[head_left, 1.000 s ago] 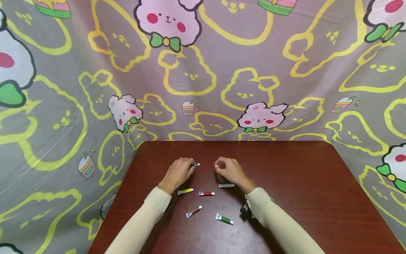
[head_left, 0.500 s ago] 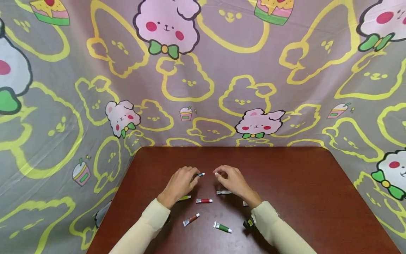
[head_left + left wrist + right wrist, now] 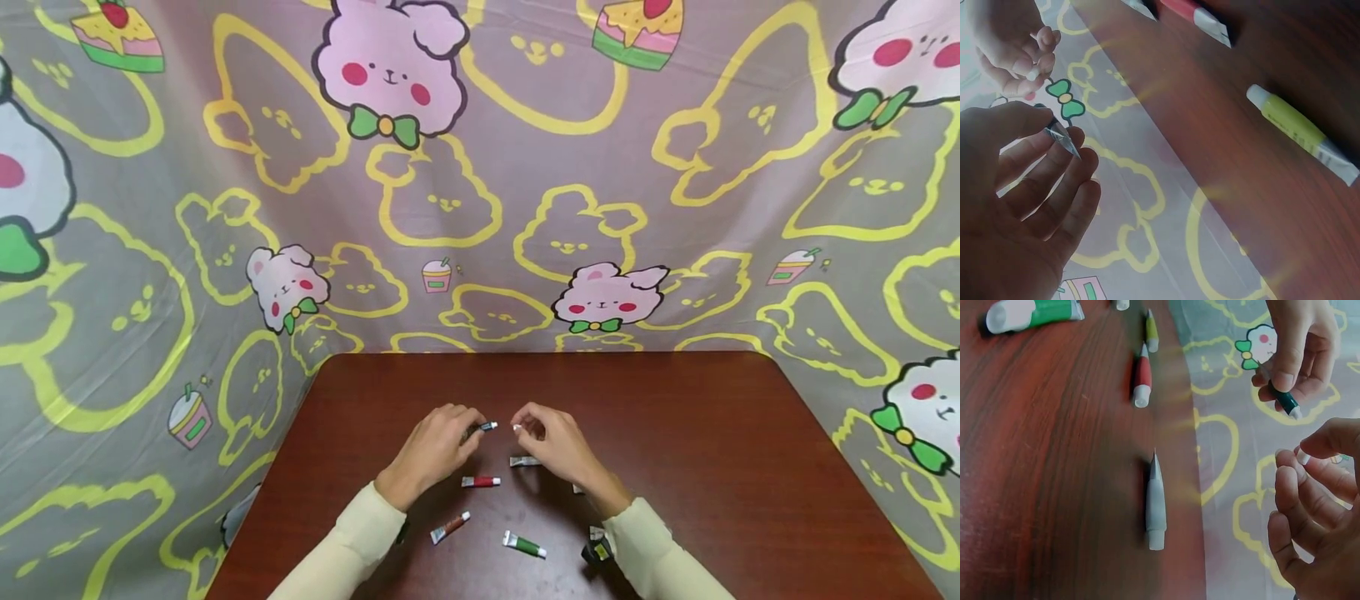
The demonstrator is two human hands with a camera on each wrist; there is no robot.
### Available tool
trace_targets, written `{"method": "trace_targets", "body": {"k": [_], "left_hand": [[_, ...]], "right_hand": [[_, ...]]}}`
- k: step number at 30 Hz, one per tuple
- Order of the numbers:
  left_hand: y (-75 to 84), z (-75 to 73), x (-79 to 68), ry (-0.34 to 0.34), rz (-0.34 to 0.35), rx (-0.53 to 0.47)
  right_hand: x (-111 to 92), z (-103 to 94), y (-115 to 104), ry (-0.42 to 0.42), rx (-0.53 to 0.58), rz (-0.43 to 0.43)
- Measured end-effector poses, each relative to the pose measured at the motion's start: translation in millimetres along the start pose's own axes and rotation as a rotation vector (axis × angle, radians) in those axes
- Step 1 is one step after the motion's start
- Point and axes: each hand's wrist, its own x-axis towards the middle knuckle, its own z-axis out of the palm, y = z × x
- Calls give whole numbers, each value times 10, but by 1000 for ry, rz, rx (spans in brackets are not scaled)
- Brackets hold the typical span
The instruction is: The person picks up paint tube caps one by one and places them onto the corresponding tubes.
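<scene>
My left hand [image 3: 438, 450] pinches a small dark paint tube [image 3: 1284, 397] between thumb and fingers above the table. The tube's pale nozzle end points toward my right hand [image 3: 564, 450]. Between the right thumb and forefinger I hold a tiny white cap [image 3: 1303, 456]. A narrow gap separates the cap from the nozzle. Below the right hand lies a grey-white paint tube [image 3: 1156, 503]. The red tube [image 3: 481, 482] rests between the two forearms. In the left wrist view a yellow tube [image 3: 1297, 128] lies on the table; the left arm hides it from the head view.
Closer to me lie a brown tube [image 3: 451, 528] and a green tube [image 3: 525, 544]. A pale piece [image 3: 578, 489], mostly hidden, shows beneath the right wrist. Patterned cloth [image 3: 450, 208] hangs around the brown wooden table [image 3: 675, 417].
Both hands have come slightly toward me, and the gap between the dark tube and the white cap has narrowed. The left forearm now covers the yellow tube. The head view has tilted up slightly.
</scene>
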Motion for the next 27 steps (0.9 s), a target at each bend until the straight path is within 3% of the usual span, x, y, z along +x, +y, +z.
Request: {"method": "trace_targets", "body": {"k": [11, 27], "left_hand": [[182, -57, -58, -25, 48, -26], [398, 12, -190, -40, 97, -56]], "right_hand": [[-193, -26, -114, 18, 34, -27], [-439, 40, -176, 48, 22, -85]]}}
